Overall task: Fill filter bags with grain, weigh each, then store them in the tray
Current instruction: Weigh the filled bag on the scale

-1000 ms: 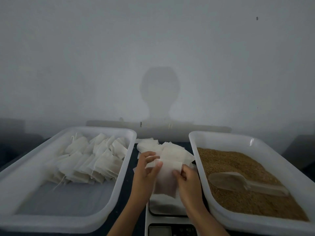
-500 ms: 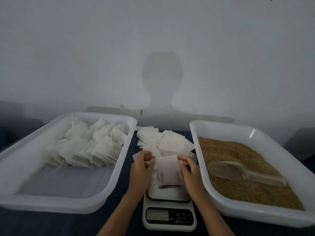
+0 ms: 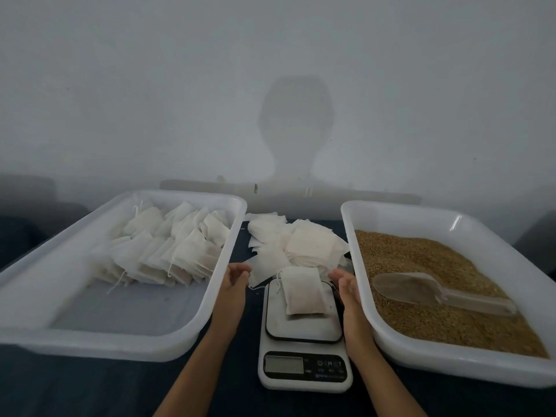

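Small white filled filter bag (image 3: 303, 289) now lies released on the white digital scale (image 3: 304, 332), mid-worktop. My left hand (image 3: 236, 276) and right hand (image 3: 346, 285) have let go; both flank it, fingers relaxed, empty. Weighing begins; display unreadable.

bag (image 3: 303, 291) on scale (image 3: 304, 332) | storage tray (image 3: 126, 341) left | grain tray (image 3: 451, 361) right

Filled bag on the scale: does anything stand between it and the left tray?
Only the left hand, which hovers open between the filled bag on the scale and the left tray. The tray's near part is bare.
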Available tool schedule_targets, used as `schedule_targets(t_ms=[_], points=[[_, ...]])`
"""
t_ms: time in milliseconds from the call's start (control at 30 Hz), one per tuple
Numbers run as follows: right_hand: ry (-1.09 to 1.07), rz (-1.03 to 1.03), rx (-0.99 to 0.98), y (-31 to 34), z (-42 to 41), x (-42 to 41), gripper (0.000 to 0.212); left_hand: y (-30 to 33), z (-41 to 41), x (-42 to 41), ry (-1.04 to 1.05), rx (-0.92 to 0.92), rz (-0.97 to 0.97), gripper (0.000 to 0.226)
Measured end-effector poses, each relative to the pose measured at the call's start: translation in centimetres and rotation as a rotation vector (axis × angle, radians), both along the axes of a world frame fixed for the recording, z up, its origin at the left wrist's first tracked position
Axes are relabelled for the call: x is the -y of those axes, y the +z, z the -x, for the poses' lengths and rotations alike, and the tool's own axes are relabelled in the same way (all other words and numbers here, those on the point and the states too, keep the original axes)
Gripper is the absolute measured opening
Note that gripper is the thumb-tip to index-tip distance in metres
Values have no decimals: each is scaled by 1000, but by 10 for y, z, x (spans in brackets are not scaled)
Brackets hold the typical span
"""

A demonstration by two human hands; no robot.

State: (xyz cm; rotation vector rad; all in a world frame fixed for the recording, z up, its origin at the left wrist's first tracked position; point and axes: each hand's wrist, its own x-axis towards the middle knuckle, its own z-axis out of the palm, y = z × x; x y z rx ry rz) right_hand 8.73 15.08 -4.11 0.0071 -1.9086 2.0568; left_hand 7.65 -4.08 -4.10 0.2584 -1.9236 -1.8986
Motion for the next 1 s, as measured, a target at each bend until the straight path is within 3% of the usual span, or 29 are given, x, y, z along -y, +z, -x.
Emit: schedule_targets(t_ms=[167,267,333,433,533,767,1000], points=[[54,-16,19,0,-2,-1,21,3,-4,-4,-39,18,65,14],[117,-97,82,-2,-10,0,30,4,-8,-12,-159,86,96,36],[218,-212,153,-3,-22,-3,54,3,-12,-18,-249,124,100,49],[432,-377,230,-5,-45,-13,103,3,-16,-26,-302,170,69,50],[578,-448,223,-5,-62,-22,118,2,-17,-30,-296,197,56,49],[618,-511,293,4,-63,-24,102,1,-17,-32,-252,181,63,43],[621,-537,415,15,-58,-17,106,-1,-16,-32,-259,176,68,40]])
